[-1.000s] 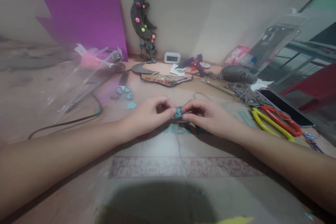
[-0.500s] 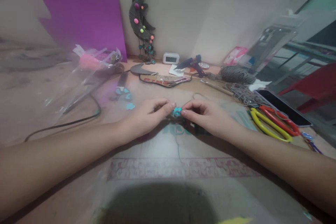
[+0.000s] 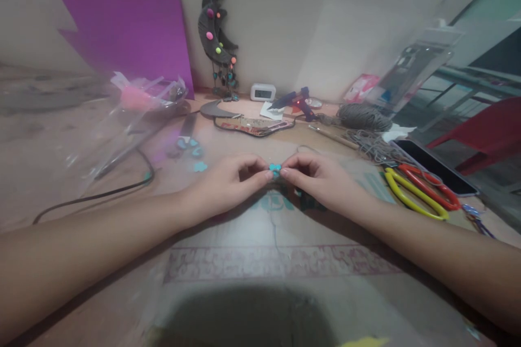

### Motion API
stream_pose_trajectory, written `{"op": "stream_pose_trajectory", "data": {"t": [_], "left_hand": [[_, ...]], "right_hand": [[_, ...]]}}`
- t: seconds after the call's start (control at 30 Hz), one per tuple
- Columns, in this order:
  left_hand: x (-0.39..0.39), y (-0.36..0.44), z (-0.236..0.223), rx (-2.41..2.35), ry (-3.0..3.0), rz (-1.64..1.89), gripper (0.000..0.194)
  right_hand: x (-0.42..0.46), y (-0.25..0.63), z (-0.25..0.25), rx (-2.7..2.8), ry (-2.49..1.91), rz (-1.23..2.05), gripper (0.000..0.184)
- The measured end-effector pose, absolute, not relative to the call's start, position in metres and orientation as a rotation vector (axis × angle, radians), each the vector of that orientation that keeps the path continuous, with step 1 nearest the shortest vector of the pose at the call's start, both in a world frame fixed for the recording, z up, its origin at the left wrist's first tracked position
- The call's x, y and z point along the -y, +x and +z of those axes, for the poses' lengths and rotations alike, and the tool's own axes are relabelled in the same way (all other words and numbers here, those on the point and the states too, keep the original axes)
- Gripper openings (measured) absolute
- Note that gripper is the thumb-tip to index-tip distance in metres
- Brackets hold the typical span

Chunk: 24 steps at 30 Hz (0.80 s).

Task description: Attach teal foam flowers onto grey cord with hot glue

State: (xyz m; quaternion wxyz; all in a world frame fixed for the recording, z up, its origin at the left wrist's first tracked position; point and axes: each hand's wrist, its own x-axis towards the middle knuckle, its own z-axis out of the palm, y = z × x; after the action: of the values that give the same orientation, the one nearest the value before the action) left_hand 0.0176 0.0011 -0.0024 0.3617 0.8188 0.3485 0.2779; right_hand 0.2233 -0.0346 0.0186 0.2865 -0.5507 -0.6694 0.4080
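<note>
A small teal piece (image 3: 275, 168) sits between my two hands at the middle of the table. My left hand (image 3: 228, 181) pinches it from the left with curled fingers. My right hand (image 3: 317, 176) pinches it from the right the same way. A thin dark thread (image 3: 275, 227) runs from under the piece toward me across a sheet of cardboard (image 3: 260, 260). More teal cut-outs (image 3: 191, 146) lie to the left, beyond my left hand.
Yellow and red scissors (image 3: 419, 195) and a dark phone (image 3: 435, 165) lie right. A ball of grey twine (image 3: 362, 116), a glue gun (image 3: 295, 102), a white clock (image 3: 262, 91) and a moon hanging (image 3: 215, 32) stand at the back. A plastic bag (image 3: 138, 105), black cable (image 3: 101, 192) and purple sheet (image 3: 122, 16) are left.
My hands stay pinched together on the teal piece and have shifted slightly away from me. The view has tilted a little; nothing else on the table moved.
</note>
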Motion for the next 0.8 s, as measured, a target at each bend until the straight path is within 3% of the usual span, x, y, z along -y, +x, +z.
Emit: {"op": "stream_pose_trajectory", "data": {"t": [0.23,0.53,0.8], "left_hand": [[-0.0014,0.0174,-0.0044,-0.911,2.135,0.688,0.026],[-0.0028,0.0171,-0.0044,-0.872,2.149,0.642,0.026],[-0.0038,0.0183,-0.0054,-0.851,2.228,0.637,0.029]], "right_hand": [[0.0346,0.2242,0.0182,1.837,-1.463,1.047,0.023],[0.0346,0.2305,0.0157,2.166,-1.287,0.252,0.011],[0.0344,0.2317,0.0147,2.203,-1.261,0.202,0.014]]}}
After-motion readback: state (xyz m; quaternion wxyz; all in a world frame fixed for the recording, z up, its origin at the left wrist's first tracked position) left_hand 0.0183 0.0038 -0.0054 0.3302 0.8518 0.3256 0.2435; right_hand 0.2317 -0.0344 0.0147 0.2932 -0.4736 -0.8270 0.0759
